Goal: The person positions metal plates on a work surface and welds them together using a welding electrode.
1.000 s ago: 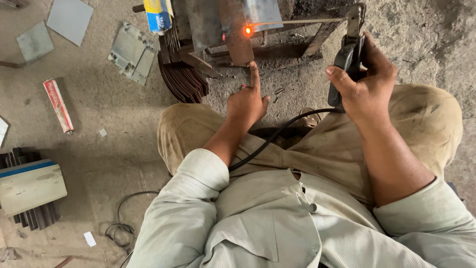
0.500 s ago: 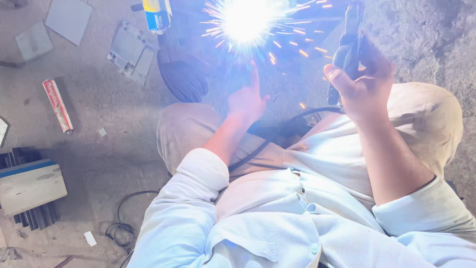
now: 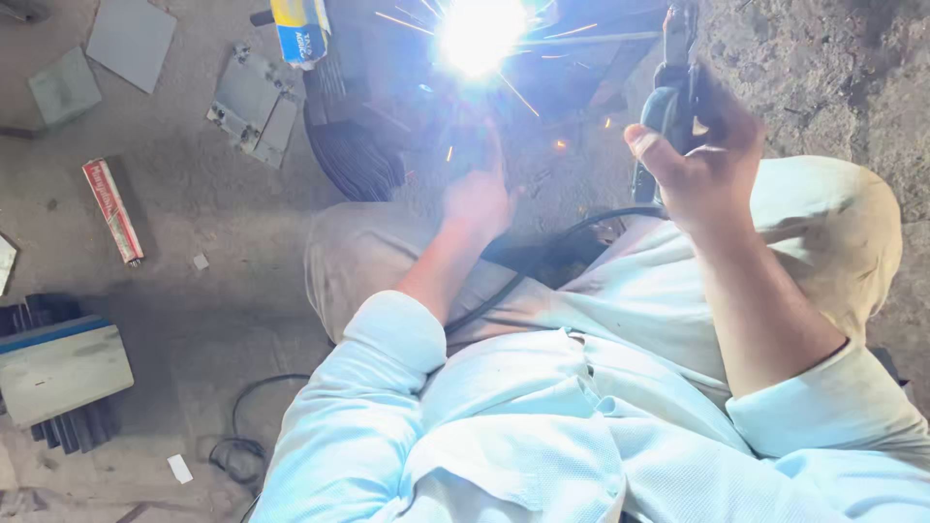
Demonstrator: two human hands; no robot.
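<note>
A white welding arc (image 3: 480, 34) flares at the top centre and throws sparks over the dark metal workpiece (image 3: 562, 82). My right hand (image 3: 699, 165) is shut on a dark electrode holder (image 3: 668, 97), held upright to the right of the arc. A black cable (image 3: 542, 252) runs from the holder across my lap. My left hand (image 3: 480, 199) reaches forward just below the arc, fingers toward the workpiece. Glare hides its fingertips. I squat on the ground in light clothes, with my knees on either side.
A curved stack of dark metal strips (image 3: 354, 155) lies left of the arc. Around it are grey hinged plates (image 3: 254, 102), a yellow-and-blue box (image 3: 300, 29), a red box (image 3: 114, 208), flat plates (image 3: 131, 39), a blue-edged box on dark bars (image 3: 58, 368) and a coiled cable (image 3: 237, 446).
One second ago only a small orange glow showed on the workpiece. The arc then struck and still burns brightly. Both hands have stayed in nearly the same place.
</note>
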